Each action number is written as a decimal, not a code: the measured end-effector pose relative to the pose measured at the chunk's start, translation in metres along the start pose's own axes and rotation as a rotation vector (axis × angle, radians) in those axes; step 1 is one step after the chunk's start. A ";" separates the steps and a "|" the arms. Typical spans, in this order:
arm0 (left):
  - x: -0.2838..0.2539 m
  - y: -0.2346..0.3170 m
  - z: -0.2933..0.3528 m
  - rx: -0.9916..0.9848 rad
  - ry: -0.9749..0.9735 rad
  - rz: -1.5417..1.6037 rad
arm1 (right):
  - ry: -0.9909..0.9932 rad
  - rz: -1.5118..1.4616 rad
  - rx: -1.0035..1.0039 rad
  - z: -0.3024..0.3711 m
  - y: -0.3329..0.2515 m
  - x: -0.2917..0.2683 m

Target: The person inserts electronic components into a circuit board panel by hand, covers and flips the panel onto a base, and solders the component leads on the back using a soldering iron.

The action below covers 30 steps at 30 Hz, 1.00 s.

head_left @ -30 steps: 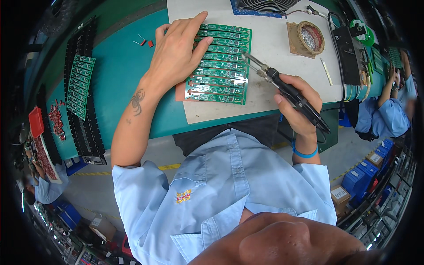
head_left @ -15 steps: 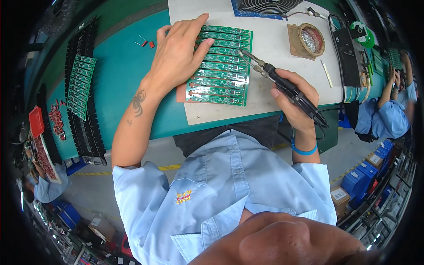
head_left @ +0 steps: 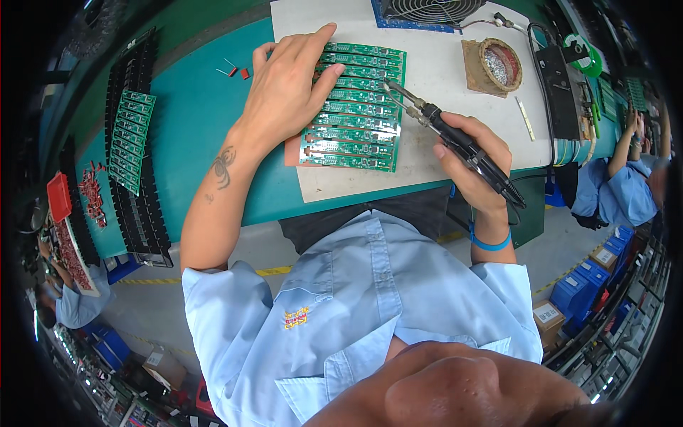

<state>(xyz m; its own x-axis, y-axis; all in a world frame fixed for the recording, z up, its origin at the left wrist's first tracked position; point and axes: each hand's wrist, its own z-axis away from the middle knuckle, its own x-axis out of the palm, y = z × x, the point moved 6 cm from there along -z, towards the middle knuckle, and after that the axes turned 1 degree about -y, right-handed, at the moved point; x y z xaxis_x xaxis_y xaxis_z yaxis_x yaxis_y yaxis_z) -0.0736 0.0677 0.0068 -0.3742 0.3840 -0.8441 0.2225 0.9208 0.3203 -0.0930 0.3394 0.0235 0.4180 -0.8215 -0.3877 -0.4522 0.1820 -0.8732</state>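
Observation:
A panel of green circuit boards (head_left: 356,135), joined in several strips, lies on the white sheet in front of me. My left hand (head_left: 288,89) rests on its left side with fingers stretched and thumb apart, pressing rather than gripping; it covers part of that edge. My right hand (head_left: 473,160) is wrapped around a black soldering iron (head_left: 462,142) that has a thin metal tube beside its tip. That tip meets the panel's right part, around the upper-middle strips; whether it touches a joint is too small to tell.
A round tip-cleaning pot (head_left: 500,65) stands at the right, below a fan (head_left: 434,8). A green solder spool (head_left: 587,55) is farther right. Two red components (head_left: 245,73) lie left of my hand. Another board panel (head_left: 131,142) sits on a black conveyor. Co-workers sit at both sides.
My right hand and the soldering iron have shifted very slightly left, with the tip still over nearly the same part of the panel. My left hand stays in place.

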 end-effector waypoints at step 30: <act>-0.001 0.000 0.000 -0.036 -0.052 0.008 | 0.113 -0.067 0.073 -0.001 0.009 -0.009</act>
<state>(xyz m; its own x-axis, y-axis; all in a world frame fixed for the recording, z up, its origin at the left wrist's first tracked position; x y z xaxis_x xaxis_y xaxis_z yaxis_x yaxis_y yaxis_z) -0.0731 0.0670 0.0074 -0.3252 0.3884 -0.8622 0.1922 0.9199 0.3419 -0.1016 0.3482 0.0199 0.3521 -0.8880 -0.2958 -0.3657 0.1604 -0.9168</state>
